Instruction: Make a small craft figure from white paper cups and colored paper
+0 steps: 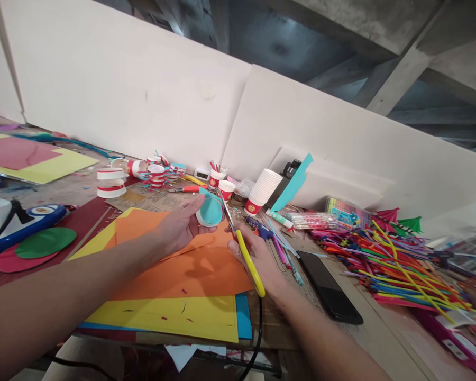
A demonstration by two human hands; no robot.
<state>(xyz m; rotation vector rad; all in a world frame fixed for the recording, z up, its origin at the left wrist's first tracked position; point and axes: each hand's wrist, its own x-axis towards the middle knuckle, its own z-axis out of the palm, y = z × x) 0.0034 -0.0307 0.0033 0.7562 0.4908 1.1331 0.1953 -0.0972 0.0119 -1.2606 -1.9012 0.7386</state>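
Observation:
My left hand [182, 225] grips a small white paper cup [199, 218] by its side, thumb on top. Light blue paper [211, 211] covers the cup's round end, and a corner sticks out at the upper left. In my right hand [257, 259] are scissors [246, 256] with yellow handles; their blades point up and away, close beside the cup's right edge. Whether the blades touch the paper I cannot tell. Beneath both hands lie orange sheets [158, 283] on yellow paper [174, 317], with small scraps on the yellow.
Behind stand stacked paper cups [265, 188] and a red-white cup [226, 189]. A black phone [329, 286] lies right, near colourful pipe cleaners [404, 270]. Cut cups [111, 188], green and pink discs [45, 242] and a blue-white power strip [35, 219] are left. A black cable [258, 333] hangs in front.

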